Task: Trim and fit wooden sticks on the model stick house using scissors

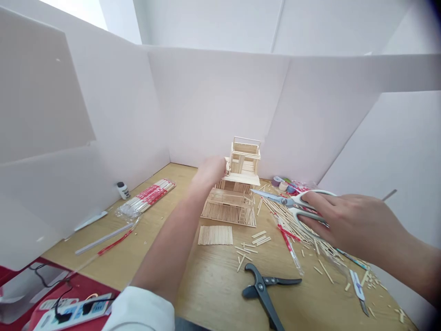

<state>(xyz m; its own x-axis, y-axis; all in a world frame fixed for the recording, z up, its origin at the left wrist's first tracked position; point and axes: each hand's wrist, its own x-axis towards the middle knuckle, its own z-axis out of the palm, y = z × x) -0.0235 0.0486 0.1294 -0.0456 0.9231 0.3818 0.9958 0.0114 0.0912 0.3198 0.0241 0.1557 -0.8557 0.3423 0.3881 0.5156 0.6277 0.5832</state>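
Observation:
A model house of thin wooden sticks (241, 179) stands toward the back of the table, with a balcony-like frame on top and a railed base in front. My left hand (212, 171) is at the left side of its upper floor, fingers curled in and mostly hidden; what they grip cannot be made out. In my right hand (347, 216) are white-handled scissors (292, 201), fingers through the loops, blades slightly apart and pointing left at the house. A thin grey rod (390, 195) sticks out behind this hand. A flat panel of sticks (215, 235) lies before the house.
Dark cutting pliers (262, 287) lie at the front. Loose sticks (285, 216) and a craft knife (359, 292) are scattered at right, tape rolls (283, 185) behind. Packed sticks (148, 197), a small glue bottle (123, 190) and a grey strip (103, 239) lie left. White panels enclose the table.

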